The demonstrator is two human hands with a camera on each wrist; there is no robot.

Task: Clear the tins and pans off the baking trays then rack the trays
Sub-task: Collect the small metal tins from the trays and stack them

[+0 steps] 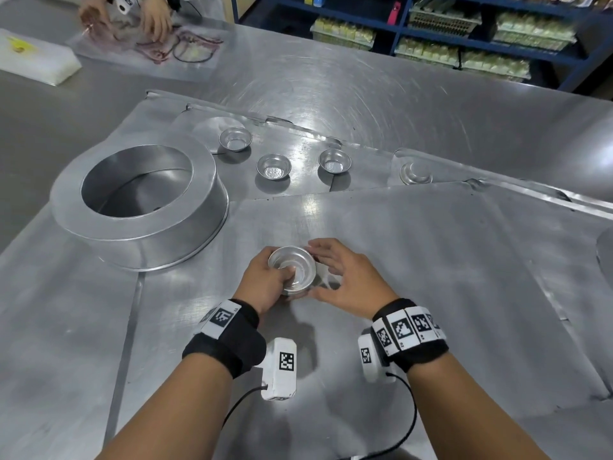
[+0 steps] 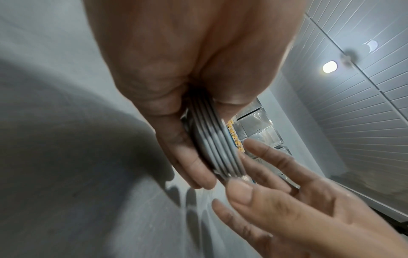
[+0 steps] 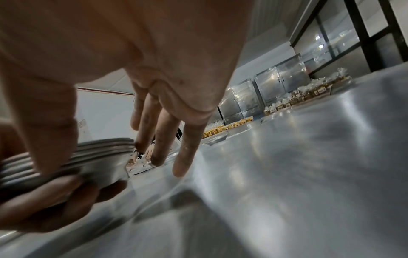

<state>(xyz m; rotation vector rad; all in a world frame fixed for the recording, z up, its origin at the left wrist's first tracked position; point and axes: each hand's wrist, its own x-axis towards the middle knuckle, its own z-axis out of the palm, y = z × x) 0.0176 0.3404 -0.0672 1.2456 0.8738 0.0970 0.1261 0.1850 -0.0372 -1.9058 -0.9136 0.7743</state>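
Note:
My left hand grips a nested stack of small round tins just above the near baking tray, thumb hooked inside the top tin. The stack's ribbed rims show several tins. My right hand is spread beside the stack with straight fingers, its thumb and fingertips near or touching the rims. Three loose small tins stand on the far tray. A large round cake pan sits upside down at the left.
A flat round tin base lies on the far tray's right end. Another person's hands work on plastic sheets at the back left. Blue shelves with packaged goods stand behind the steel table.

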